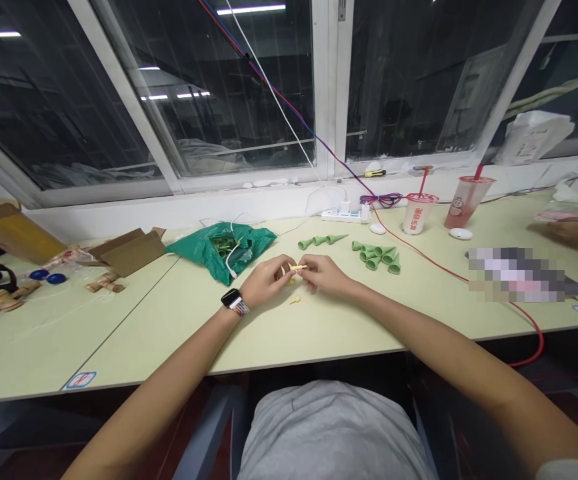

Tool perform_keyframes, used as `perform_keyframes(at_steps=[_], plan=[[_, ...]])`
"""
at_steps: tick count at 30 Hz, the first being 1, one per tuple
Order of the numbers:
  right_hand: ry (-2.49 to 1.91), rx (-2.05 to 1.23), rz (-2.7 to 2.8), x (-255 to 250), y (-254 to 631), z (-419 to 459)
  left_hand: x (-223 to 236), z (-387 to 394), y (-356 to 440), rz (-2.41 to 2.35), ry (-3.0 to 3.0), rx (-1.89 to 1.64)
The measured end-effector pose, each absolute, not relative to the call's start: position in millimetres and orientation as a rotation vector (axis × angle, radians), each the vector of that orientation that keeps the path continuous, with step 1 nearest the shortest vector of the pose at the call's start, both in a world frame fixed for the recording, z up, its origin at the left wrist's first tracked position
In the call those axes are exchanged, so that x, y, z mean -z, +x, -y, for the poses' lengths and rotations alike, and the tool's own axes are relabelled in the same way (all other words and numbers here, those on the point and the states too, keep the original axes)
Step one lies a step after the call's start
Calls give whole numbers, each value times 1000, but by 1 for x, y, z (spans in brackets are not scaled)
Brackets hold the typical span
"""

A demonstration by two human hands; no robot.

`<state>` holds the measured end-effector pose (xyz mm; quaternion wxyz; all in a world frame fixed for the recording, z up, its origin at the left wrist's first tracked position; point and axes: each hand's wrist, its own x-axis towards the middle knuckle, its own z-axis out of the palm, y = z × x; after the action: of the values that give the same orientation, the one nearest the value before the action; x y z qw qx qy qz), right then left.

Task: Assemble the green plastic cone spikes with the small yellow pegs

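Observation:
Over the middle of the table, my left hand (269, 279) and my right hand (323, 275) meet at the fingertips. Both pinch a small, slim yellow piece (299, 267); its exact kind is too small to make out. Another small yellow piece (295, 301) lies on the table just below, and a bit more yellow shows under my fingers. Beyond my hands lie several green cone-shaped pieces, one group of cones (323, 241) straight ahead and a larger group of cones (376, 255) to the right. A torn green plastic bag (203, 250) with more green pieces inside sits left of my hands.
On the right stand two drink cups (417, 215) (469, 203) with red straws. A red cable (429, 255) crosses the table there. A power strip (343, 215) lies by the window sill. Cardboard (129, 252) and wooden toys (105, 283) are at left. Another person's hand (576, 231) rests far right.

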<state>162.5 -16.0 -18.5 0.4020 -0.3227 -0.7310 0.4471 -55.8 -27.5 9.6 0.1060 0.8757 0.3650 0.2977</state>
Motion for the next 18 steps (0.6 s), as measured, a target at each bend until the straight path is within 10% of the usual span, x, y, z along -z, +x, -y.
perform_keyframes(at_steps=[18], plan=[[-838,-1102,1808,14,164,16,-12,27,-56,-1064,2567,-910]])
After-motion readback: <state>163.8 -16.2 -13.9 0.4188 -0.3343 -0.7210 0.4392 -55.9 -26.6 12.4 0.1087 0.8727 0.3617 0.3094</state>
